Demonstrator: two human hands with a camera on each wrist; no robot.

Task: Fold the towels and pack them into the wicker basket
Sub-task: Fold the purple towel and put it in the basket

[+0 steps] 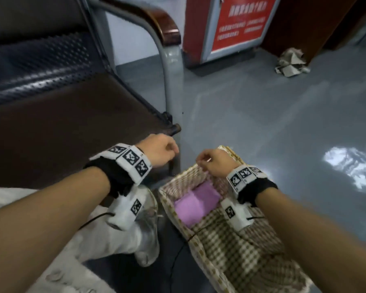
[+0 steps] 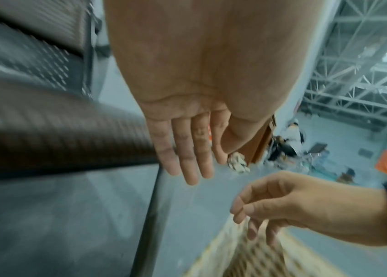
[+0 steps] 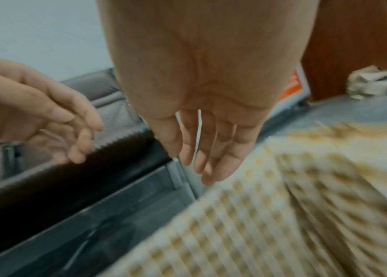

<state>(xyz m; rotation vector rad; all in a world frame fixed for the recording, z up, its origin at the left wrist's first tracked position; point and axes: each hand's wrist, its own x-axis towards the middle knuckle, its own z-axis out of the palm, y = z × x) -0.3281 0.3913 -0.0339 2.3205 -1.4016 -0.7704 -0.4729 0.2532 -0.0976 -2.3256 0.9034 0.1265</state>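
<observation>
the right hand [image 3: 201,116] reaches down from twelve o'clock, palm to the camera, fingers [image 3: 220,165] straight and slightly spread, holding nothing. the left hand [image 3: 42,120] enters at nine o'clock, fingers loosely curled and empty. the blurred checked lining of the wicker basket [image 3: 282,215] fills four to five o'clock. a dark seat edge [image 3: 64,178] crosses toward eight o'clock. crumpled paper [image 3: 372,80] lies at two o'clock.

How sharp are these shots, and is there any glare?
Head view: mostly sharp, window glare on the floor at right. Left wrist view: chair seat smeared by motion. Right wrist view: wicker basket heavily blurred, right hand clearer.
</observation>
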